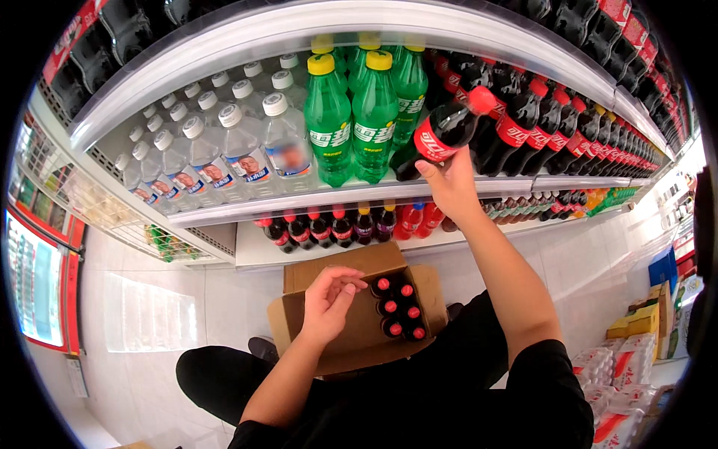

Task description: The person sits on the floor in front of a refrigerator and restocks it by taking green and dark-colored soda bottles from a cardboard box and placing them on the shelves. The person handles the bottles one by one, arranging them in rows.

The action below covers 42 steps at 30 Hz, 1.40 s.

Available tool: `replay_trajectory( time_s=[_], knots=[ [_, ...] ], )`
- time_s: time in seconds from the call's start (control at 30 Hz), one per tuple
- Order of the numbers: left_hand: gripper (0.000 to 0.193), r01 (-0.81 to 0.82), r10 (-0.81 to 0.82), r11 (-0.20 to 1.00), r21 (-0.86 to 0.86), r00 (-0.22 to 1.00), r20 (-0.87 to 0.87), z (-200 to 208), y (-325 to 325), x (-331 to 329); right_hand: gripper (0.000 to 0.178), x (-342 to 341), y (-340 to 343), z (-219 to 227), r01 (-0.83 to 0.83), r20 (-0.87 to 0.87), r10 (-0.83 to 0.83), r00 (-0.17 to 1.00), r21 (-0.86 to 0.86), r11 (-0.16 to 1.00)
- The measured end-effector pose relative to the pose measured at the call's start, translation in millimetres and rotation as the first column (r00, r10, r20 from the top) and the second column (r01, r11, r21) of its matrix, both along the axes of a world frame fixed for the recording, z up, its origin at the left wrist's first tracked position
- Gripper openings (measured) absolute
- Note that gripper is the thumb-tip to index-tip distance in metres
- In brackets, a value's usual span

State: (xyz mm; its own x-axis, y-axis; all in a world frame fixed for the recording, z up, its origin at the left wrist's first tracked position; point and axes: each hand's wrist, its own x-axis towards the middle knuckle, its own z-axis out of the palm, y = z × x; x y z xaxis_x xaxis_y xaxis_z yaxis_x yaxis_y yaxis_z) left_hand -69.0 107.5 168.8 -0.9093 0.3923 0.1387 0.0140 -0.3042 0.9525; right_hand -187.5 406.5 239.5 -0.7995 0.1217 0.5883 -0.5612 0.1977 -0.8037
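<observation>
Black clothing: dark trousers point(224, 378) and a dark top fill the lower edge, nearest the camera.
Left hand: left hand point(329, 299) hovers over the cardboard box point(351, 340), fingers loosely curled and holding nothing, fingertips just beside the caps.
Box: open flaps, standing on the white floor point(149, 314) at the person's knees; a cluster of dark cola bottles with red caps point(396, 308) stands upright in its right half.
Right hand: right hand point(451, 187) is raised to the shelf, fingers wrapped round the base of a dark cola bottle point(446, 131) with a red label and red cap.
Held bottle: tilted, cap pointing up and to the right, in front of the shelf edge point(314, 196), between the green bottles and the cola row.
Shelf, left to right: clear water bottles with white caps point(224, 150), green soda bottles with yellow caps point(351, 120), then a long row of cola bottles point(568, 127).
Lower shelf: small dark bottles with red and purple caps point(329, 227).
Far right: stacked packs on the floor point(621, 367).
</observation>
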Motion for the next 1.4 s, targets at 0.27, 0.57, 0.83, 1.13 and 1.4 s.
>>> replay_trajectory(
  time_s=[0.27,0.57,0.83,1.13,1.4],
  knots=[
    [0.021,-0.008,0.010,1.000,-0.029,0.997,0.072,-17.0,2.3,-4.8,0.064,-16.6,-3.6,2.4,0.101,0.042,-0.107,0.993,0.125,0.987],
    [0.017,-0.004,0.011,0.999,-0.047,0.989,0.146,-29.8,8.4,-9.8,0.054,-17.6,1.1,-18.8,0.211,-0.023,-0.215,0.976,0.324,0.922],
    [0.013,0.091,-0.009,0.960,-0.264,0.954,0.298,-81.5,10.9,2.6,0.039,28.1,-16.0,-8.1,0.460,-0.282,-0.364,0.888,0.507,0.729],
    [0.010,0.122,-0.046,0.894,-0.430,0.982,0.183,-83.9,11.5,11.8,0.025,84.7,-39.2,-98.9,-0.586,0.654,-0.149,0.741,0.739,0.332],
    [0.013,0.019,-0.118,0.790,-0.612,0.986,-0.121,-65.1,-2.2,14.4,0.039,97.5,-79.2,-202.2,-0.634,0.676,-0.275,0.683,0.737,0.235]
  ],
)
